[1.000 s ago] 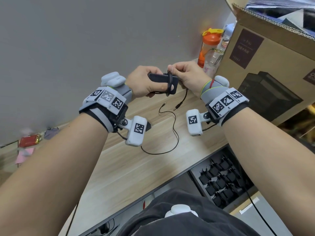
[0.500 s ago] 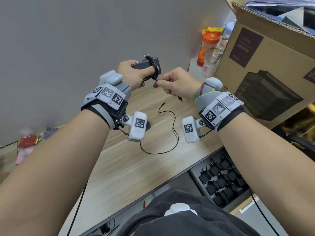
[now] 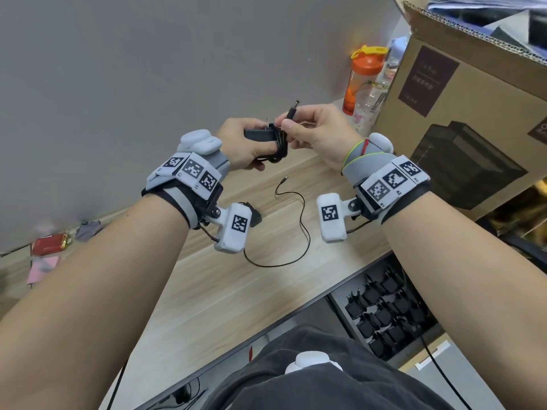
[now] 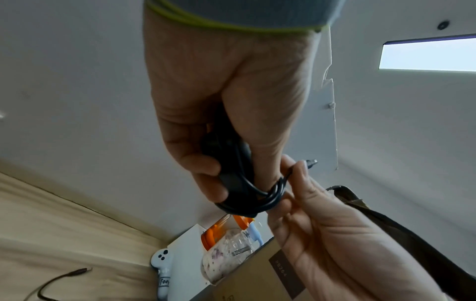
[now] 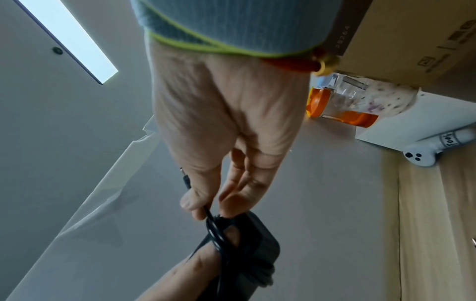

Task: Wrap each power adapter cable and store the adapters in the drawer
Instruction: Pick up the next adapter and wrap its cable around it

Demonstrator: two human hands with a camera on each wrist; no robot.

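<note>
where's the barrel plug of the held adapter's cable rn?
Head view, top centre: the barrel plug is pinched in the right hand, pointing up beside the adapter the left hand grips.

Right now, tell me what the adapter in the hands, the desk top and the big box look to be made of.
Adapter: seemingly hard black plastic, matte; metal prongs at its end; its cable looks rubbery and slightly glossy.
Desk top: pale wood grain, probably laminate; smooth and low-sheen.
Big box: brown corrugated cardboard; fluting shows along its cut top edge.
</note>
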